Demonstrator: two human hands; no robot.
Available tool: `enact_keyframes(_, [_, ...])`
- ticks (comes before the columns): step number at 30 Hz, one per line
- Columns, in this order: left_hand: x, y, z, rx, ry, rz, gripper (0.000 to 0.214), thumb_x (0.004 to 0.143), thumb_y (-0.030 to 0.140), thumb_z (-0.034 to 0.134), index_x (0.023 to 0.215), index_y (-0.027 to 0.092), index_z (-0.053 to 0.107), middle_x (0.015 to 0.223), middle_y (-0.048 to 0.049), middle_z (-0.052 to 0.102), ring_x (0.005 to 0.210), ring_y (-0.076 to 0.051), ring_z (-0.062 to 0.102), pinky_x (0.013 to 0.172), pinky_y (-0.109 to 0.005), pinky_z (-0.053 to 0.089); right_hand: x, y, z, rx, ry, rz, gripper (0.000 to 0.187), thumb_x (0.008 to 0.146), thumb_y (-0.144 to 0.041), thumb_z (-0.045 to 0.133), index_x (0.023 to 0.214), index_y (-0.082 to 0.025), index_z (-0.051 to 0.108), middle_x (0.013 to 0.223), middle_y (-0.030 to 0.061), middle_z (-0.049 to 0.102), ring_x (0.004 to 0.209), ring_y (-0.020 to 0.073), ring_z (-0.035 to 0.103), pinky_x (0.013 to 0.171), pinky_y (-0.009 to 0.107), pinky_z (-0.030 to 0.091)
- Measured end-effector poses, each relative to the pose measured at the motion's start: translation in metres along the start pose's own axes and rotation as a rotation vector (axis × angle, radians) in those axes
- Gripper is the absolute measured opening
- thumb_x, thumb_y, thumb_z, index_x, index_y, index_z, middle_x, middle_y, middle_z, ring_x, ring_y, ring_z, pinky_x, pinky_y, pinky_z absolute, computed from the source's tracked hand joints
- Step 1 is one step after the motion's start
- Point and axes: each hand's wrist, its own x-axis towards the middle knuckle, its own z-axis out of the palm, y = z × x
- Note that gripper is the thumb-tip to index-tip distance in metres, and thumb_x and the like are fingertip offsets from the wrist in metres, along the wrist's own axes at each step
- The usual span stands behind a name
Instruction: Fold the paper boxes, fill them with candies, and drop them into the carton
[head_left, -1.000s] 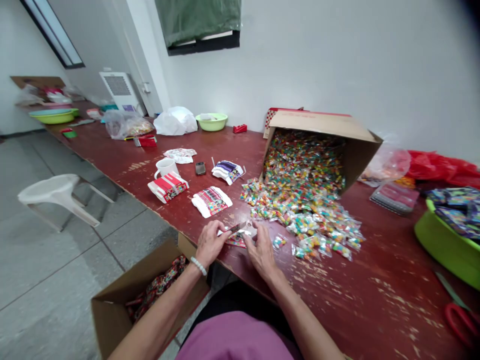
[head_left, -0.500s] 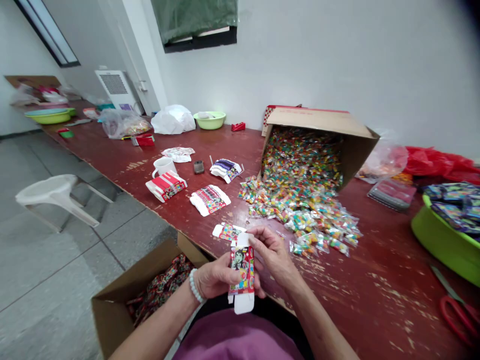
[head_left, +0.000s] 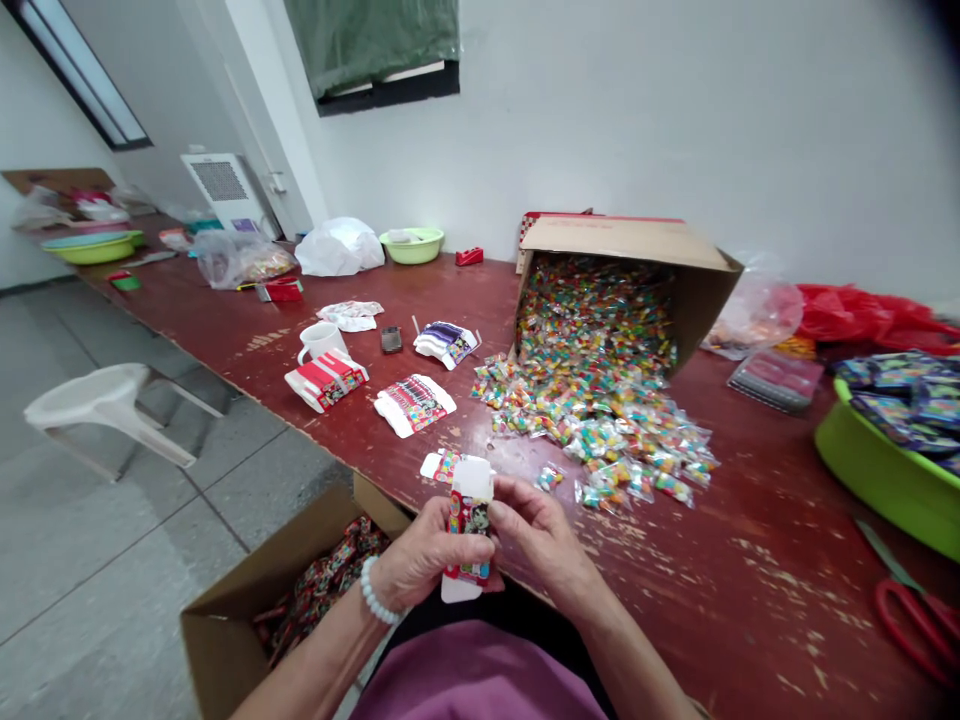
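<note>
A small printed candy carton (head_left: 471,512), red with a cartoon figure, is held upright between my hands with its white end flaps out. My left hand (head_left: 427,555), with a pale bead bracelet at the wrist, wraps round the carton, thumb across its front. My right hand (head_left: 532,525) pinches the carton's upper right edge. Just behind lies another flat carton (head_left: 442,465), partly hidden. To the right, small clear packets of colourful candy (head_left: 607,440) spill from a tipped cardboard box (head_left: 705,300). One lone candy packet (head_left: 550,477) lies near my right fingers.
Stacks of flat cartons (head_left: 415,404) and a white mug (head_left: 321,342) stand to the left. Below the table edge is an open cardboard box (head_left: 225,620) holding dark wrapped packets. Red-handled scissors (head_left: 911,620) and a green basin (head_left: 862,470) are at right. A white stool (head_left: 90,400) stands left.
The carton has turned in my hands and now shows a side panel beside the cartoon face. My right fingers have moved slightly down along its edge. A lone candy packet now shows beyond my right hand.
</note>
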Motion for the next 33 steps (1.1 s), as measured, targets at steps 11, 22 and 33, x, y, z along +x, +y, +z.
enact_keyframes(11, [0.013,-0.012,0.009,0.019,0.069,0.120,0.040,0.068,0.025,0.082,0.102,0.013,0.065,0.090,-0.0070,0.071,0.076,-0.018,0.068,0.073,-0.029,0.054,0.005,0.022,-0.010,-0.178,0.220,-0.057,0.031,0.081,-0.047,0.070,0.092,-0.018,0.072,0.075,0.0026,0.070,0.062,0.0159,0.062,0.059,0.028,0.051])
enact_keyframes(22, [0.006,-0.007,0.011,0.214,0.301,0.328,0.065,0.080,0.030,0.072,0.136,0.028,0.038,0.097,-0.0023,0.067,0.075,-0.014,0.065,0.071,-0.026,0.052,0.009,0.034,-0.009,-0.129,0.386,-0.179,0.047,0.082,-0.036,0.071,0.124,-0.025,0.051,0.085,0.0004,0.068,0.077,0.0174,0.064,0.069,0.029,0.051])
enact_keyframes(33, [0.005,-0.003,0.000,0.365,0.244,0.253,0.031,0.086,0.035,0.065,0.112,0.019,0.061,0.091,-0.0029,0.065,0.082,-0.016,0.059,0.075,-0.026,0.047,0.007,0.015,-0.030,-0.236,0.212,-0.010,0.029,0.079,-0.044,0.073,0.079,-0.015,0.071,0.075,0.0020,0.067,0.070,0.0156,0.056,0.069,0.028,0.044])
